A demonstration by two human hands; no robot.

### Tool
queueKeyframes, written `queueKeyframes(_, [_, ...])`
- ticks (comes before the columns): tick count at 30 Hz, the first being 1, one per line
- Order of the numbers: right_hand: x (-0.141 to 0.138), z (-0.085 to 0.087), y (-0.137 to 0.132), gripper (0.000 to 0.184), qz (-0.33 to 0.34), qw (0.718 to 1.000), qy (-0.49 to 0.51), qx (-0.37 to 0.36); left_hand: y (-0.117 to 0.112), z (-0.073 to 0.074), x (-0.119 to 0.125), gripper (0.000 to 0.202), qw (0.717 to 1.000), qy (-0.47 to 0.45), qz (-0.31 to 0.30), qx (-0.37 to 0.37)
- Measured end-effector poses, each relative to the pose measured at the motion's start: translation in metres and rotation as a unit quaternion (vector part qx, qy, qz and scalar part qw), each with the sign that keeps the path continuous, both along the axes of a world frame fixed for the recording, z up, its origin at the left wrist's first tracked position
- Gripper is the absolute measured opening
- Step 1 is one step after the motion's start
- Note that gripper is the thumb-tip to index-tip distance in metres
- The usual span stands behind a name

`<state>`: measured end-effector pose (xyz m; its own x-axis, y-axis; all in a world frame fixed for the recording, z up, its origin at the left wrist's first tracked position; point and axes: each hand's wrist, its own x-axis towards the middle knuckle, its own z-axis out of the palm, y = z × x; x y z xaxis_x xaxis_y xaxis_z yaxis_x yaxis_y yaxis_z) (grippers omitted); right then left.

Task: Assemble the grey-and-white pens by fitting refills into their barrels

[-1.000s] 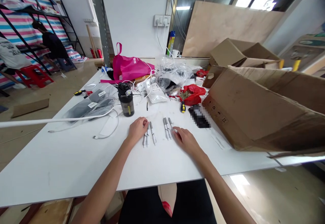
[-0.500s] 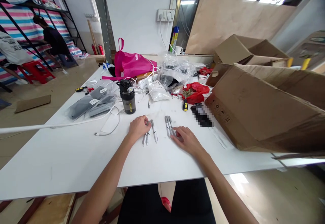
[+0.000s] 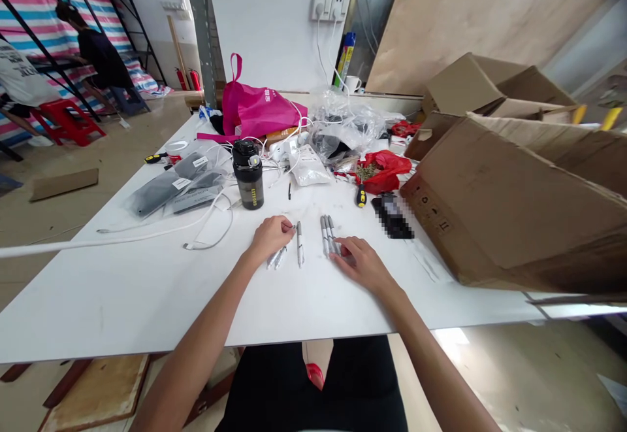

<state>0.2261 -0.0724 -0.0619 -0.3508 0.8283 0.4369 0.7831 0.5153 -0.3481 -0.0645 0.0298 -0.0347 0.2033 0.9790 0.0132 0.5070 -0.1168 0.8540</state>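
Note:
Two small groups of white pens lie on the white table [image 3: 122, 301] in front of me. My left hand [image 3: 270, 235] rests curled over the left group of pens [image 3: 298, 249], its fingertips pinched on the top of one or two of them. My right hand [image 3: 360, 263] lies flat beside the right group of pens [image 3: 327, 234], with its fingers stretched out and touching their lower ends. Between the two groups is a narrow gap of bare table.
A black bottle [image 3: 248, 175] stands behind my left hand, with white cables [image 3: 206, 226] and grey plastic pouches [image 3: 169, 187] to its left. A large cardboard box [image 3: 509, 203] fills the right side. A pink bag [image 3: 255, 110], plastic bags and a screwdriver [image 3: 361, 195] lie farther back.
My left hand has closed on the left pens and pushed two of them askew, lower ends to the left. The right hand has slid slightly left against its pens. The view has tilted downward.

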Motion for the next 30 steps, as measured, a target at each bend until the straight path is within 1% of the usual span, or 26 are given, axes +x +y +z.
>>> queueKeyframes(1, [0.0,0.0,0.0,0.026,-0.001,1.0,0.002,0.001,0.002,0.0,0.0,0.015,0.999,-0.035,-0.002,-0.007])
queueKeyframes(3, [0.0,-0.001,0.0,0.026,-0.004,1.0,0.009,0.005,0.005,0.005,0.0,0.025,0.994,-0.106,-0.013,-0.02])
queueKeyframes(4, [0.001,-0.001,0.001,0.026,-0.007,1.0,0.011,0.007,0.006,0.009,-0.001,0.031,0.986,-0.162,-0.023,-0.032])
queueKeyframes(5, [0.001,-0.002,0.001,0.026,-0.011,1.0,0.012,0.01,0.007,0.013,-0.002,0.035,0.97,-0.235,-0.034,-0.049])
queueKeyframes(6, [0.002,-0.003,0.001,0.027,-0.016,1.0,0.013,0.011,0.007,0.018,-0.003,0.036,0.942,-0.324,-0.043,-0.071])
queueKeyframes(7, [0.002,-0.004,0.002,0.029,-0.024,1.0,0.015,0.012,0.007,0.022,-0.004,0.034,0.907,-0.408,-0.048,-0.091])
queueKeyframes(8, [0.003,-0.005,0.002,0.031,-0.032,0.999,0.018,0.012,0.008,0.025,-0.006,0.032,0.87,-0.479,-0.047,-0.107])
queueKeyframes(9, [0.003,-0.005,0.002,0.032,-0.041,0.999,0.021,0.011,0.008,0.028,-0.007,0.03,0.839,-0.53,-0.041,-0.115])
queueKeyframes(10, [0.004,-0.006,0.002,0.034,-0.047,0.999,0.025,0.01,0.009,0.029,-0.008,0.028,0.822,-0.557,-0.032,-0.116])
queueKeyframes(11, [0.004,-0.007,0.002,0.034,-0.053,0.998,0.029,0.01,0.01,0.029,-0.009,0.027,0.813,-0.571,-0.022,-0.113])
queueKeyframes(12, [0.004,-0.007,0.002,0.035,-0.056,0.998,0.033,0.009,0.011,0.028,-0.009,0.026,0.808,-0.578,-0.015,-0.109])
queueKeyframes(14, [0.001,-0.007,0.004,0.038,-0.066,0.996,0.053,0.013,0.012,0.025,-0.008,0.027,0.809,-0.579,-0.007,-0.101])
queueKeyframes(17, [-0.009,0.0,0.014,0.056,-0.092,0.988,0.115,0.04,0.009,0.019,0.0,0.028,0.82,-0.566,-0.006,-0.085])
queueKeyframes(19, [-0.019,0.008,0.028,0.067,-0.088,0.983,0.149,0.069,0.004,0.016,0.008,0.029,0.829,-0.553,-0.02,-0.078])
queueKeyframes(20, [-0.024,0.013,0.036,0.065,-0.077,0.982,0.152,0.077,0.001,0.014,0.012,0.03,0.834,-0.545,-0.03,-0.078])
queueKeyframes(23, [-0.036,0.026,0.067,0.033,-0.032,0.992,0.098,0.068,-0.005,0.008,0.023,0.036,0.846,-0.528,-0.039,-0.068])
queueKeyframes(24, [-0.038,0.028,0.077,0.033,-0.026,0.994,0.079,0.074,-0.006,0.006,0.025,0.039,0.849,-0.524,-0.032,-0.059])
queueKeyframes(26, [-0.042,0.029,0.097,0.038,-0.041,0.991,0.083,0.091,-0.004,0.0,0.026,0.041,0.856,-0.516,-0.008,-0.042])
queueKeyframes(28, [-0.042,0.025,0.111,0.04,-0.07,0.985,0.115,0.104,0.001,-0.006,0.023,0.036,0.86,-0.508,0.02,-0.031])
queueKeyframes(30, [-0.041,0.018,0.119,0.04,-0.095,0.981,0.133,0.104,0.005,-0.01,0.02,0.029,0.858,-0.51,0.046,-0.025])
